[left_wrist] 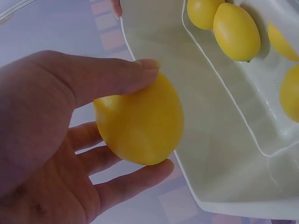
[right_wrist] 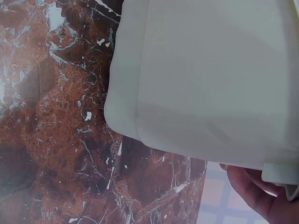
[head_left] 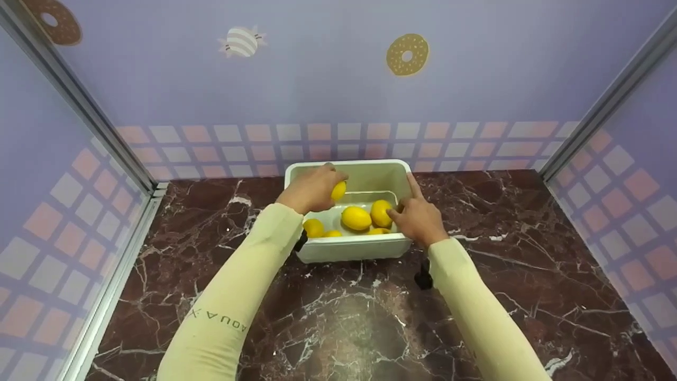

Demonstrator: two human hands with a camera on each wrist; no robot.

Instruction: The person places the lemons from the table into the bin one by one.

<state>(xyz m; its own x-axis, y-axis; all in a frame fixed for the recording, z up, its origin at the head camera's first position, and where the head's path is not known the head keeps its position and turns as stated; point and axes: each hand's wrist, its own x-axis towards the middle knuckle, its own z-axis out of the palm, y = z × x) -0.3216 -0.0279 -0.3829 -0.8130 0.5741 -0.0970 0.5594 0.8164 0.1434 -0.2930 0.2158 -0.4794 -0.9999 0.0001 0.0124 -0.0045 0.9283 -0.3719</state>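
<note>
A white rectangular plastic bin [head_left: 354,250] stands on the marble-patterned tabletop with several yellow lemons [head_left: 356,218] on its floor. Over the bin's left side, my left hand [head_left: 314,189] holds one lemon [left_wrist: 140,123]. In the left wrist view the thumb lies across the lemon's top and the fingers support it from below. My right hand [head_left: 423,218] grips the bin's right rim, thumb on the inner side near a lemon [head_left: 381,212]. The right wrist view shows the bin's outer wall [right_wrist: 210,84] and the fingers [right_wrist: 250,189] bent at its rim.
Behind the bin rises a purple wall [head_left: 328,95] with pink and white squares and donut pictures. Similar side panels [head_left: 58,211] with metal frame rails enclose the dark red tabletop [head_left: 338,317] on the left and right.
</note>
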